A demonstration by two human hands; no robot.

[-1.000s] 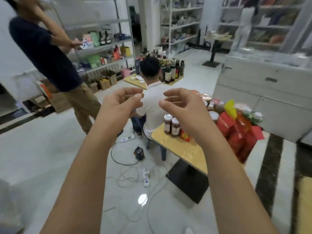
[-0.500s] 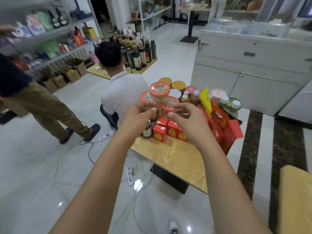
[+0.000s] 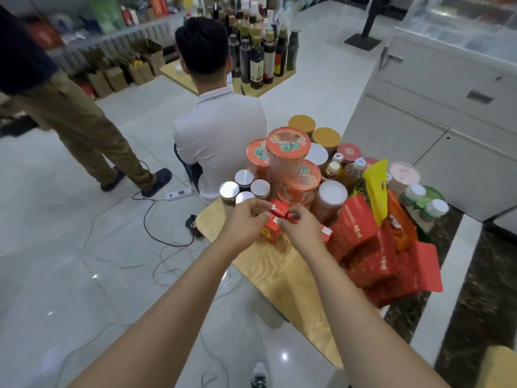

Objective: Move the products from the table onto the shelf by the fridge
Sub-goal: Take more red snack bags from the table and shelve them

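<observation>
A wooden table (image 3: 275,271) carries many products. Small red boxes (image 3: 270,230) sit near its front left corner. My left hand (image 3: 246,224) and my right hand (image 3: 303,228) both reach over them, and their fingertips pinch a small red box (image 3: 279,210) at the top of the group. Behind stand silver-lidded jars (image 3: 243,189), stacked orange noodle cups (image 3: 288,155) and round tins (image 3: 326,137). Red packets (image 3: 363,247) fill the right side of the table.
A seated person in a white shirt (image 3: 221,141) is right behind the table. Another person (image 3: 70,113) stands at the left. Cables and a power strip (image 3: 179,194) lie on the floor. A white counter (image 3: 436,107) stands right; a bottle-laden table (image 3: 261,57) and shelves are behind.
I have come closer to the table and my view has dropped. Both hands, raised and holding nothing before, came down onto the small red boxes and took hold of one.
</observation>
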